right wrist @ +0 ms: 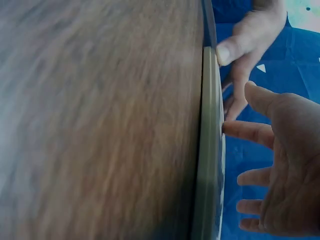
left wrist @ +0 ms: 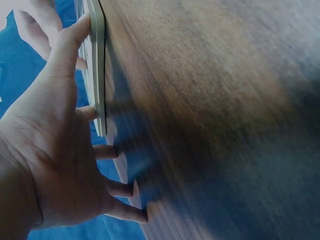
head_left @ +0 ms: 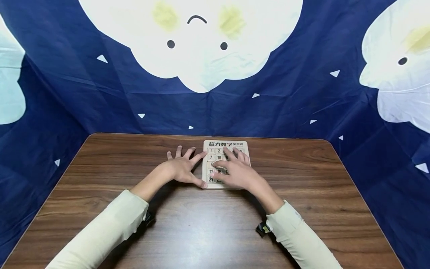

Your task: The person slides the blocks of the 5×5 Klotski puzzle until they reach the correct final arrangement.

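A cream-coloured sliding number puzzle lies flat near the far edge of the table, with rows of numbered tiles and dark Chinese lettering along its top. My left hand is spread at its left side, thumb on the lower left corner and index fingertip at the left edge. The other left fingers reach down to the tabletop in the left wrist view. Over the tiles is my right hand, fingers extended and spread. Its index fingertip meets the puzzle's face in the right wrist view, and the hand hides several tiles on the right.
The brown wood-grain table has rounded far corners. Behind it and at both sides hangs a dark blue cloth printed with white clouds and small triangles. A dark wrist device sits at the right sleeve cuff.
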Motion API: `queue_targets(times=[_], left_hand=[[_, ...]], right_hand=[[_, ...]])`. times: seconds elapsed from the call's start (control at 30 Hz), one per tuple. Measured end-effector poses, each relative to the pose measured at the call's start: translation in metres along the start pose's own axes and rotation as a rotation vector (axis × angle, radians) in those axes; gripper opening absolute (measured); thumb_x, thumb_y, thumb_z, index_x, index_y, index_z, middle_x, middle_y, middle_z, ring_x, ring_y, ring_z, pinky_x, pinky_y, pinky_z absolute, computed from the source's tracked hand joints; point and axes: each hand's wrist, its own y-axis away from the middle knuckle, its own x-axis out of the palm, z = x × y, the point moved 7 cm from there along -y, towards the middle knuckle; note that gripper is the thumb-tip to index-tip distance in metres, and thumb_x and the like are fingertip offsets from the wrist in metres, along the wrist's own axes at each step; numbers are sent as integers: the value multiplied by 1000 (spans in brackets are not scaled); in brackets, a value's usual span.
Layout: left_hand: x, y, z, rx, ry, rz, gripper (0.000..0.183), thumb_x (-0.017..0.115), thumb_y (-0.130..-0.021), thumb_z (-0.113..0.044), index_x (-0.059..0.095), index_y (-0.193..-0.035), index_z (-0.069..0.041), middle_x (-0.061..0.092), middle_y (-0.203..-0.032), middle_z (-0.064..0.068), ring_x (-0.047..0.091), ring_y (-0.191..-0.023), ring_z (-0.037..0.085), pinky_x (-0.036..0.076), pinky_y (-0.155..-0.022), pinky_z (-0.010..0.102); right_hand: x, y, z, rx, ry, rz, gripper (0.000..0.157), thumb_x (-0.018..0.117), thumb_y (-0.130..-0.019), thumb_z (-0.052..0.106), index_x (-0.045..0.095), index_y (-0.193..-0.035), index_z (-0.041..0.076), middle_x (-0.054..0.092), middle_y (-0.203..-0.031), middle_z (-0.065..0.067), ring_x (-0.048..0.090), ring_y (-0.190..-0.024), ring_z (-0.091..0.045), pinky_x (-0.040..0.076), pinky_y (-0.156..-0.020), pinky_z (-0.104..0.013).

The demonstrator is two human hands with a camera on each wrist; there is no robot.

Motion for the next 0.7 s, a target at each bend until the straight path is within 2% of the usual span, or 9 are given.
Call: queue_targets(times=[0.1,0.23,0.37,0.5,0.6,0.7], left_hand=[[0,0,0,4,2,-4,133,77,-81,-91,8,-183,-40,6,-190,23,-4,-167,72,6,-125,96],[0,0,0,1,2,-8,132,78,-81,-91,8,-182,-41,7,-190,22,-3,-168,72,6,-125,96],[0,0,-2,-1,1,-6,133,78,-81,-91,8,-182,-41,6,-190,22,-4,-168,71,5,-125,96],[1,-1,-3,5,-2,-1,133,77,-81,-91,8,-182,-41,6,-190,22,-5,-168,72,4,-125,96],[1,-2,-2,3,0,0,133,77,-81,-91,8,-182,-41,6,-190,22,-5,-168,72,4,-125,96],[2,-2,0,-2,2,1,132,77,-82,-91,8,-182,-41,5,-190,22,-5,-168,71,4,-125,96]], right_hand=[[1,-5,-2,14,-24,0,60,61,-109,66,70,-155,29,24,-187,-23,16,-172,-59,13,-138,-78],[-3,-6,-10,58,0,-26,65,60,-111,64,65,-161,23,24,-186,-25,18,-171,-60,15,-137,-78],[-7,1,-11,50,23,-2,61,62,-110,64,72,-154,22,31,-184,-25,19,-172,-59,17,-136,-79],[-9,3,-6,34,21,-3,58,64,-109,65,75,-149,25,33,-183,-24,19,-172,-57,16,-137,-78],[-7,-4,-3,12,19,-16,60,62,-109,65,68,-157,29,28,-186,-23,19,-172,-58,17,-137,-78],[-1,-12,-2,-7,16,12,64,58,-110,67,60,-165,34,21,-188,-23,17,-172,-60,15,-137,-78]])
